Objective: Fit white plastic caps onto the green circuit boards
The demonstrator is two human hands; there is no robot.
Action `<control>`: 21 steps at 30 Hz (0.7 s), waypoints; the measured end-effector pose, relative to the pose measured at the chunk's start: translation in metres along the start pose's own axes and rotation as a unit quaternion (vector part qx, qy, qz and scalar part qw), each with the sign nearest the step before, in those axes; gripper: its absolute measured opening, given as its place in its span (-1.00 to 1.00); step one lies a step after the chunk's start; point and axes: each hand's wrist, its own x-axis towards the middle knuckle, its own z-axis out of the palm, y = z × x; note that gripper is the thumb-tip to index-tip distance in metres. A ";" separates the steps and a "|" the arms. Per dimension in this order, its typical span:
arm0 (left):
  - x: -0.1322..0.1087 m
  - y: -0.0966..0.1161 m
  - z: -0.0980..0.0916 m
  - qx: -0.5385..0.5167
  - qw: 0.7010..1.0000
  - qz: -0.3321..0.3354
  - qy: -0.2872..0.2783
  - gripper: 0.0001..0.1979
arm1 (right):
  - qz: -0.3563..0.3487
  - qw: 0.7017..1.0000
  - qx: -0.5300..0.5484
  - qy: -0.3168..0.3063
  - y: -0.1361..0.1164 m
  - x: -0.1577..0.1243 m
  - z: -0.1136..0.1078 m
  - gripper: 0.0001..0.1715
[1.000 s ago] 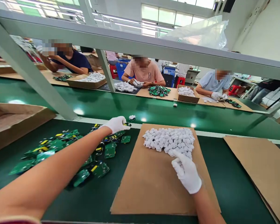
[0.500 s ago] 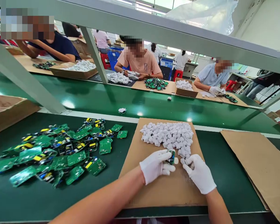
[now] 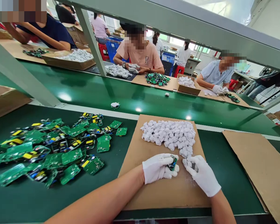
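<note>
In the head view, my left hand (image 3: 160, 168), in a white glove, is closed around a small green circuit board (image 3: 172, 163) with blue and black parts on it. My right hand (image 3: 202, 173), gloved too, is closed in a pinch at the near tip of a heap of small white pieces (image 3: 169, 132). A white piece seems to be between its fingertips, with a greyish patch by the thumb; the fingers partly hide it. Both hands are over a brown cardboard sheet (image 3: 154, 194). Left of it lies a loose pile of green circuit boards (image 3: 71, 155).
A second cardboard sheet (image 3: 254, 165) lies at right, a cardboard box (image 3: 7, 102) at far left. Beyond runs a green conveyor belt (image 3: 88, 90) carrying a few small pieces. A slanting grey frame (image 3: 177, 34) crosses above. Several co-workers sit opposite with boards and white pieces.
The view has shifted slightly. The circuit board in my left hand has tilted, and the left fingers have curled closer around it. My right hand stays by the near tip of the white heap.
</note>
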 end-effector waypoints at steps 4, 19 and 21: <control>0.001 0.000 0.000 0.003 1.000 -0.004 0.001 -0.68 | -0.005 1.000 -0.008 -0.011 0.000 -0.002 -0.003 -0.96; 0.002 0.002 0.001 0.013 1.000 -0.014 -0.012 -0.62 | 0.050 0.976 0.207 0.034 -0.007 0.002 -0.008 -0.71; 0.002 0.002 0.001 0.011 1.000 -0.010 -0.006 -0.64 | 0.140 0.930 0.320 0.114 -0.010 0.002 -0.010 -0.66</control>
